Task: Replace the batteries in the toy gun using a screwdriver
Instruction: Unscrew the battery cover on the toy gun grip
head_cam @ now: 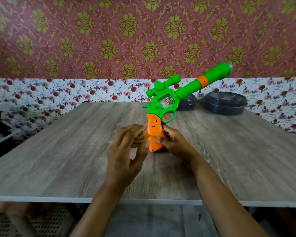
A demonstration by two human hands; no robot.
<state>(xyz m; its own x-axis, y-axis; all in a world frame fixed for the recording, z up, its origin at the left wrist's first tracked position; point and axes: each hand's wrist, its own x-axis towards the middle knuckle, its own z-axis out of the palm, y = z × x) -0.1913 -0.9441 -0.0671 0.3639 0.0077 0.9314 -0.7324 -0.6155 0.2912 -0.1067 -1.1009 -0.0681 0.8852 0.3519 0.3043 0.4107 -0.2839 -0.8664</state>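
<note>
The toy gun (162, 103) stands near the middle of the table (72, 151), balanced on the butt of its orange handle (153, 127). Its green body rises above, and its long barrel (193, 87) slants up and away to the right. An orange ring sits round the barrel, a green scope (164, 85) sits on top of the body, and there is a small clear window in the side.

The right grip (175, 142) grasps the handle from the right. Its thumb (158, 139) lies across the near face of the handle and its fingers curl round the far side, below the trigger.

The left grip (126, 151) is close against the left edge of the handle. Its thumb and first fingers are clenched on a small yellow-orange thing (142, 136). This thing is blurred, but it looks like the end of a screwdriver, and it points toward the handle. Whether its tip touches the handle I cannot tell. The other fingers of this grip hang loosely curled below.

At the far right of the table stand two dark round tubs with lids. The larger one (225, 103) is in plain sight and the smaller one (186, 103) is partly hidden behind the gun. Behind the table hangs a flowered cloth (58, 93) under pink wallpaper (109, 31) with a gold-green pattern.
</note>
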